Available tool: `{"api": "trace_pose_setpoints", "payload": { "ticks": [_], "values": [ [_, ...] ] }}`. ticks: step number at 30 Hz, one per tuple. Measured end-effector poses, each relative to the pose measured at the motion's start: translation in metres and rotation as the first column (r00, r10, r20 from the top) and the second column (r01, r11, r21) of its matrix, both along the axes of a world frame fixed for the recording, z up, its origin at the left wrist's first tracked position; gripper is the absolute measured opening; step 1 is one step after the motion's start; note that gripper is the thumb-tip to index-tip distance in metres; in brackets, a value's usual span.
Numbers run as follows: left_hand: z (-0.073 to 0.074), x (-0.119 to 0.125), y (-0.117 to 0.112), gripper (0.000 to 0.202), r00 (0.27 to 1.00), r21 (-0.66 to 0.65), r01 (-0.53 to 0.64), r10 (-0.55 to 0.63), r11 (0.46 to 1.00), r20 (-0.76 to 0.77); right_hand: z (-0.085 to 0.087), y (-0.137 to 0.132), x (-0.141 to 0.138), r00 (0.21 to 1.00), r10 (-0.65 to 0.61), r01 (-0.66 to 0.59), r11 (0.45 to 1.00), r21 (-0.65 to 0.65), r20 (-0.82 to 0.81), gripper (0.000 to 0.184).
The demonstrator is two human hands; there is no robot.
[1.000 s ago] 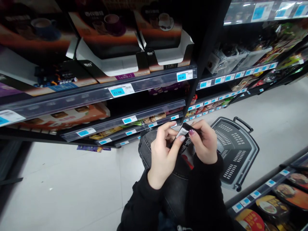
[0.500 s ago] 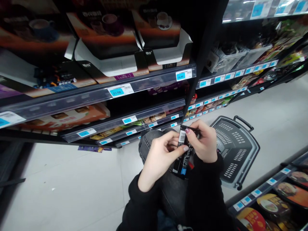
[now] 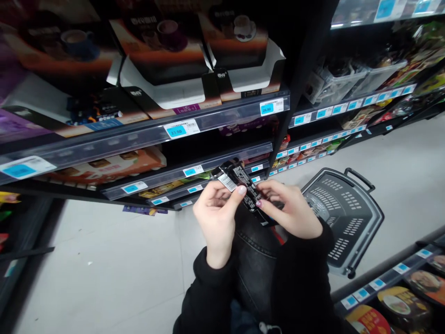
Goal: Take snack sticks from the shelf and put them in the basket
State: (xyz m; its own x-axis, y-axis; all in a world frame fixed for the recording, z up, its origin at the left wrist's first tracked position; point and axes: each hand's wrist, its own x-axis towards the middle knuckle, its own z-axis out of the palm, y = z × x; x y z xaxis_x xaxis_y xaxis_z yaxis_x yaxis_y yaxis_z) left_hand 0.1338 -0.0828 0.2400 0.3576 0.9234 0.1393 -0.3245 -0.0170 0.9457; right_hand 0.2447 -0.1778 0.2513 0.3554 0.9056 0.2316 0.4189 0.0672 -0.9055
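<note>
Between my two hands is a black packet (image 3: 246, 188) with a white barcode and small print, tilted with its barcode end up and to the left. My left hand (image 3: 219, 213) is closed on the barcode end, thumb on the printed face. Lower down, my right hand (image 3: 288, 206) pinches the packet's right edge with thumb and fingers. The packet is above my dark-jeaned knee (image 3: 253, 246). Open display cartons (image 3: 167, 93) stand on the shelf in front; the left one holds several small dark packets (image 3: 92, 111).
A grey shopping basket (image 3: 351, 208) with a handle stands on the floor at right. Shelf edges with price tags (image 3: 181, 130) run in front of me. Bowl-shaped food packs (image 3: 399, 304) line a low shelf at bottom right. A purple packet (image 3: 144, 210) lies under the shelf.
The packet has turned from near upright to a slant, its top going left and up. My left hand has moved up to its barcode end; my right hand has slid lower along it.
</note>
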Motion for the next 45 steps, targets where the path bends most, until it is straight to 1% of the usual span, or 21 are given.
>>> {"api": "trace_pose_setpoints", "payload": {
  "ticks": [3,6,10,15,19,21,22,25,26,27,29,31,34,36,42,44,45],
  "values": [
    [0.000,-0.001,0.002,0.014,0.999,-0.006,-0.031,0.031,0.999,-0.004,-0.003,0.001,-0.003,0.996,-0.037,0.037,0.999,0.004,0.084,0.024],
    [0.001,-0.001,0.001,0.014,0.999,-0.015,-0.023,0.023,1.000,-0.024,-0.006,0.002,-0.003,0.994,-0.041,0.040,0.999,0.006,0.101,0.028],
    [0.001,0.000,-0.001,0.015,0.999,-0.021,-0.033,0.032,0.999,-0.040,-0.010,0.004,0.001,0.999,0.048,-0.048,0.999,0.004,0.013,0.033],
    [0.000,0.000,-0.003,0.016,0.998,-0.020,-0.054,0.053,0.998,-0.041,-0.013,0.004,0.003,0.985,0.142,-0.143,0.990,0.004,-0.099,0.040],
    [0.001,0.003,-0.004,0.015,0.999,0.030,-0.022,0.023,0.999,-0.032,-0.018,0.002,0.004,0.962,0.193,-0.188,0.981,0.043,-0.195,0.045],
    [0.004,0.003,-0.003,0.018,0.998,0.070,0.031,-0.027,0.997,-0.050,-0.022,0.002,0.004,0.957,0.173,-0.162,0.984,0.068,-0.232,0.044],
    [0.005,0.003,-0.003,0.024,0.995,0.088,0.066,-0.059,0.994,-0.079,-0.023,0.003,0.004,0.958,0.148,-0.133,0.988,0.075,-0.246,0.044],
    [0.007,0.002,-0.002,0.045,0.956,0.120,0.173,-0.137,0.978,-0.261,-0.024,0.007,0.003,0.964,0.053,-0.032,0.996,0.084,-0.260,0.042],
    [0.007,0.001,-0.002,0.047,0.932,0.114,0.204,-0.157,0.972,-0.328,-0.023,0.008,0.002,0.965,0.028,-0.006,0.996,0.086,-0.260,0.041],
    [0.007,0.000,-0.001,0.043,0.908,0.100,0.230,-0.176,0.968,-0.381,-0.022,0.010,0.001,0.965,0.011,0.013,0.996,0.088,-0.263,0.039],
    [0.005,-0.001,0.000,0.033,0.882,0.051,0.264,-0.219,0.963,-0.418,-0.021,0.012,-0.001,0.958,-0.017,0.044,0.995,0.091,-0.286,0.036],
    [0.005,-0.001,0.003,0.028,0.888,-0.013,0.287,-0.271,0.958,-0.370,-0.021,0.013,-0.001,0.948,-0.035,0.066,0.994,0.087,-0.317,0.035],
    [0.006,0.000,0.007,0.030,0.898,-0.104,0.348,-0.364,0.932,-0.247,-0.023,0.013,0.000,0.931,-0.044,0.084,0.992,0.094,-0.362,0.034],
    [0.007,0.000,0.011,0.032,0.895,-0.136,0.374,-0.396,0.917,-0.207,-0.024,0.013,0.001,0.918,-0.034,0.080,0.992,0.100,-0.394,0.033],
    [0.001,-0.004,0.019,0.033,0.880,-0.187,0.389,-0.424,0.902,-0.215,-0.021,0.017,-0.002,0.888,-0.028,0.060,0.997,0.057,-0.459,0.034],
    [-0.001,-0.003,0.019,0.033,0.895,-0.188,0.366,-0.400,0.912,-0.197,-0.020,0.020,-0.003,0.916,-0.025,0.058,0.996,0.072,-0.400,0.035],
    [-0.002,-0.002,0.019,0.033,0.910,-0.182,0.337,-0.369,0.924,-0.187,-0.020,0.021,-0.003,0.944,-0.039,0.071,0.994,0.088,-0.327,0.035]
  ]
}}
